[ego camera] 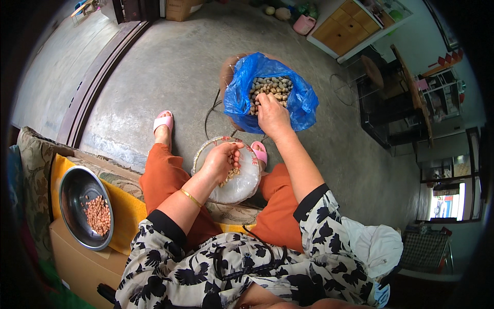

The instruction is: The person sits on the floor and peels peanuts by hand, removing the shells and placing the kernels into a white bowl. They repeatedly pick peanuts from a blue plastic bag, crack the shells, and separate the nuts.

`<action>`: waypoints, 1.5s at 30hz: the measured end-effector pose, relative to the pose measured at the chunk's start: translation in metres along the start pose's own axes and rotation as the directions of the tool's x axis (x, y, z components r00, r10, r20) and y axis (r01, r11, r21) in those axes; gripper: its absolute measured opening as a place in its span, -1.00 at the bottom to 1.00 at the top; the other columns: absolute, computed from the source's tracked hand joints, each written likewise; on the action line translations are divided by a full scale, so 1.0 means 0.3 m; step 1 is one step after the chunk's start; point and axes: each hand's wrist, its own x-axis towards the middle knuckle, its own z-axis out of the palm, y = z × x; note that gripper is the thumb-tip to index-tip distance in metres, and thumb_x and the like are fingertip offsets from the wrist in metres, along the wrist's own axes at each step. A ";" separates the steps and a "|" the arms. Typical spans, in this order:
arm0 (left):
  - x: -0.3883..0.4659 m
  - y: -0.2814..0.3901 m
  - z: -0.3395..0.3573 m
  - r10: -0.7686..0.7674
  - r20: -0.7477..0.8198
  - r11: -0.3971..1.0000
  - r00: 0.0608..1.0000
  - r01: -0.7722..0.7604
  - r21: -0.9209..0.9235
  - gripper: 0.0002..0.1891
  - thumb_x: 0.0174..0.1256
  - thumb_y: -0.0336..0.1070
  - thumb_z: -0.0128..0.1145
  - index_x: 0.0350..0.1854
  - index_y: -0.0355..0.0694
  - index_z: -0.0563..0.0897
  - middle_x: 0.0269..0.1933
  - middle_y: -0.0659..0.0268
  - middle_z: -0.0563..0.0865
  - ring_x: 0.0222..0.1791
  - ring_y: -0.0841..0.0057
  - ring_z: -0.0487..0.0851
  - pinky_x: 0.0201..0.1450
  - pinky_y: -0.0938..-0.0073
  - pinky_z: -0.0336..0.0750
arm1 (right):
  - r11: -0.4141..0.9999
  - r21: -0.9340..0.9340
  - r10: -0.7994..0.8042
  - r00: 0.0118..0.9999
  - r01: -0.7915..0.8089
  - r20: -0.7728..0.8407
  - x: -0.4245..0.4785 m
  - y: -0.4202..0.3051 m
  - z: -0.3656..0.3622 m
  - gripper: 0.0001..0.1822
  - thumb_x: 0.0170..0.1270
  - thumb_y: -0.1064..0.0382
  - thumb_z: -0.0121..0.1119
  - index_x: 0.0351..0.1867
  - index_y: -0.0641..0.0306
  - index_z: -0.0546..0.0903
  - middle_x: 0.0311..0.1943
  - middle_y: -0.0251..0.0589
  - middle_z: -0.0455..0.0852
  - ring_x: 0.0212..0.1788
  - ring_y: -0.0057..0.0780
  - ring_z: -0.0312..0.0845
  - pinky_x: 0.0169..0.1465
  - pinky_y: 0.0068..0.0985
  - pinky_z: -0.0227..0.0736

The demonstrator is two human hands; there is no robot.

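My left hand (222,159) is cupped around several shelled peanuts (233,157). Under it, between my legs, stands a round bin lined with clear plastic (247,181), with some peanut shells (230,177) inside. My right hand (273,116) reaches into an open blue plastic bag (305,100), its fingertips down at the unshelled peanuts (272,85). Whether those fingers pinch a peanut is hidden. The bag rests on a round stool (228,73) with thin metal legs. To my left, a steel basin (69,201) holds a heap of pink shelled peanuts (98,216).
The basin sits on a yellow cloth (125,202) over the patterned sofa, partly by a cardboard box (83,251). My feet wear pink slippers (163,123). A door track (104,77) crosses the floor at left. A wooden-drawer cabinet (345,29) and a pink jug (304,24) stand far off.
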 end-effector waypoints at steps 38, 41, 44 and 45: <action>-0.027 -0.044 0.029 0.576 0.425 0.168 0.698 -0.610 0.774 -0.89 0.37 -0.35 -0.01 -0.20 -0.26 0.52 -0.40 0.08 0.61 -0.39 0.22 0.62 -0.34 0.32 0.48 | 0.694 0.710 0.001 0.986 -0.120 0.166 -0.351 -0.091 0.006 -0.91 0.27 0.41 0.01 -0.23 0.32 0.39 -0.51 -0.07 0.62 -0.46 -0.20 0.59 -0.37 -0.35 0.44; -0.031 -0.061 0.030 0.595 0.411 0.149 0.690 -0.598 0.788 -0.91 0.35 -0.44 -0.03 -0.19 -0.26 0.52 -0.31 0.07 0.63 -0.31 0.18 0.61 -0.24 0.38 0.48 | 0.657 0.723 0.061 0.971 -0.213 0.231 -0.358 -0.104 0.003 -0.90 0.26 0.42 0.00 -0.22 0.31 0.37 -0.53 -0.02 0.61 -0.46 -0.10 0.59 -0.38 -0.28 0.43; -0.024 -0.086 0.028 0.635 0.403 0.106 0.659 -0.591 0.799 -0.90 0.33 -0.48 -0.05 -0.17 -0.26 0.50 -0.32 0.08 0.62 -0.31 0.18 0.61 -0.23 0.36 0.48 | 0.722 0.679 0.050 0.989 -0.132 0.139 -0.361 -0.109 0.028 -0.90 0.25 0.43 -0.02 -0.23 0.30 0.36 -0.54 0.04 0.60 -0.45 0.01 0.58 -0.38 -0.21 0.42; -0.021 -0.093 0.024 0.636 0.395 0.112 0.663 -0.585 0.803 -0.90 0.33 -0.48 -0.05 -0.17 -0.26 0.49 -0.32 0.08 0.61 -0.31 0.18 0.60 -0.23 0.36 0.47 | 0.762 0.643 0.033 0.996 -0.077 0.080 -0.361 -0.113 0.038 -0.90 0.24 0.43 -0.02 -0.24 0.30 0.35 -0.54 0.06 0.60 -0.44 0.04 0.57 -0.38 -0.19 0.41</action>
